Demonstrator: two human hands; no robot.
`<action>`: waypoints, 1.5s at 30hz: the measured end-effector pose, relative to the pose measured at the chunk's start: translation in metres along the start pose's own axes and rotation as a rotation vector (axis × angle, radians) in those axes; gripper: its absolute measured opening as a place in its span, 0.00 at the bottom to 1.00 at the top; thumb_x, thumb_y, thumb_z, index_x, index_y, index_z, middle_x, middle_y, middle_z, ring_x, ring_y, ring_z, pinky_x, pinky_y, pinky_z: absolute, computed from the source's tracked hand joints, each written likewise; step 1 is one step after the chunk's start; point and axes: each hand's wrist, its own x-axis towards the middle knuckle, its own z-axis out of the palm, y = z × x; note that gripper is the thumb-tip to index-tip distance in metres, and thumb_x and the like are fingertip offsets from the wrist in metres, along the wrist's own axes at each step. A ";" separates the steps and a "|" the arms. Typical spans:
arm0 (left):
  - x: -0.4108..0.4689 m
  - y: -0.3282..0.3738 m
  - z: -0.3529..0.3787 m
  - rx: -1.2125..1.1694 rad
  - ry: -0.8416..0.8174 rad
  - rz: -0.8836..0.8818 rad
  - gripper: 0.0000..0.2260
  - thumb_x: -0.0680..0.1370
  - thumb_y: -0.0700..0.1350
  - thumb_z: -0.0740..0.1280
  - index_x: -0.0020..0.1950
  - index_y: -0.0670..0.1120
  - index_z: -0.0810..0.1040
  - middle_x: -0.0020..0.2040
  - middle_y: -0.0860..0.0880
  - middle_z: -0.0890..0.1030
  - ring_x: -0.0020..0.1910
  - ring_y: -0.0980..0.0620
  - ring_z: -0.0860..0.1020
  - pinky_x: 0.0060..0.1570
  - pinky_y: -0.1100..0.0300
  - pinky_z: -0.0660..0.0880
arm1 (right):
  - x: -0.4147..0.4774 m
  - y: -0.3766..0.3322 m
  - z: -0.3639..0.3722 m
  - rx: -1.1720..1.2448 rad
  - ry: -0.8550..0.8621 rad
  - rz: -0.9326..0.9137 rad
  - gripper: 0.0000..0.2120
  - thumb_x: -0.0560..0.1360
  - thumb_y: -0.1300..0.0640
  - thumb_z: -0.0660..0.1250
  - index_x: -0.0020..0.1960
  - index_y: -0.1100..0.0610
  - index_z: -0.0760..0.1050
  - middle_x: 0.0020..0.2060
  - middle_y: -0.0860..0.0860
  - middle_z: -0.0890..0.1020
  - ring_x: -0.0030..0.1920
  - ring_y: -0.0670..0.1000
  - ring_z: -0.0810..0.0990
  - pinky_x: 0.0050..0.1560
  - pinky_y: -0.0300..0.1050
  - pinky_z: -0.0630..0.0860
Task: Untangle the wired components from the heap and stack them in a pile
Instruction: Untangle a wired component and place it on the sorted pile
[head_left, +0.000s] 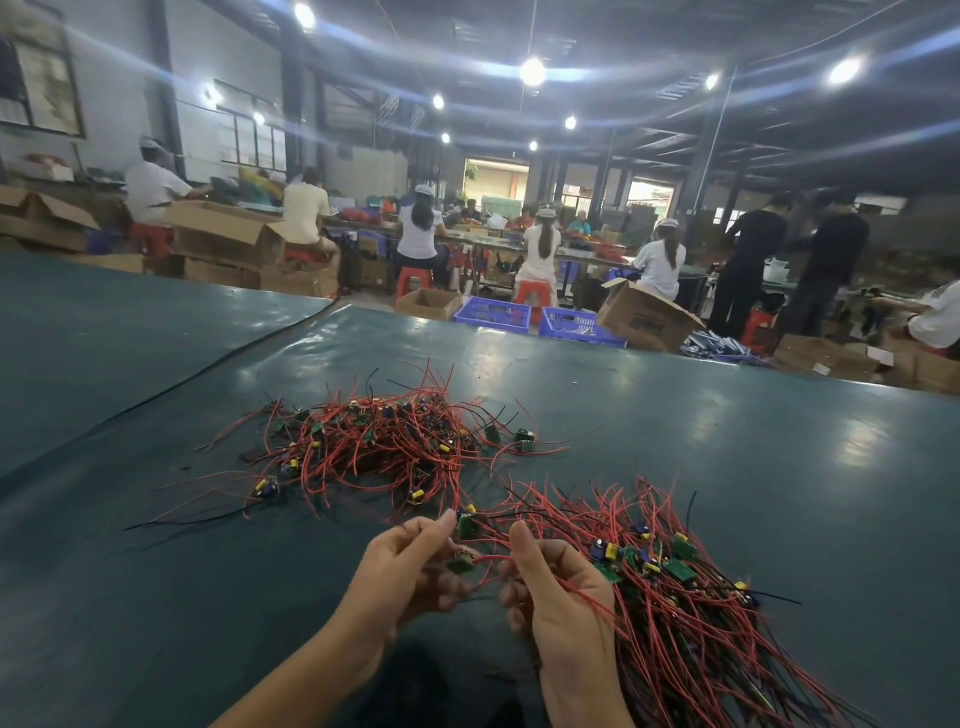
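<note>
A tangled heap (384, 447) of small green circuit boards with red and black wires lies on the dark green table (727, 447), ahead of my hands. A sorted pile (685, 613) of the same wired boards lies to the right, wires fanned out toward me. My left hand (410, 566) pinches a small green board with its fingertips. A red wire loops from that board across to my right hand (556, 592), which grips the wire in its curled fingers. Another board (467, 525) hangs just above, between both hands.
A seam in the table cover (208, 364) runs diagonally at the left. Beyond the far table edge stand blue crates (493, 314), cardboard boxes (644, 314) and several seated and standing workers at other benches.
</note>
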 end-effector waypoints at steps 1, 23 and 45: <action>-0.001 0.000 0.000 0.026 -0.036 -0.057 0.17 0.64 0.57 0.74 0.36 0.45 0.75 0.41 0.39 0.83 0.27 0.47 0.78 0.27 0.61 0.74 | 0.000 0.000 0.000 0.011 -0.010 -0.003 0.11 0.59 0.48 0.76 0.29 0.55 0.81 0.27 0.57 0.80 0.21 0.48 0.74 0.19 0.37 0.68; -0.009 -0.005 0.013 0.072 -0.136 -0.053 0.19 0.70 0.53 0.70 0.49 0.39 0.84 0.41 0.40 0.84 0.32 0.51 0.81 0.30 0.65 0.75 | -0.008 0.008 0.008 -0.235 -0.077 -0.112 0.13 0.78 0.60 0.66 0.39 0.54 0.86 0.35 0.56 0.86 0.38 0.54 0.86 0.35 0.41 0.81; -0.011 -0.002 0.011 0.176 -0.161 0.088 0.16 0.70 0.55 0.70 0.39 0.41 0.83 0.34 0.39 0.80 0.33 0.48 0.78 0.35 0.59 0.74 | -0.006 0.019 0.011 -0.307 0.004 -0.134 0.16 0.77 0.53 0.66 0.32 0.50 0.85 0.26 0.54 0.82 0.26 0.46 0.78 0.30 0.37 0.75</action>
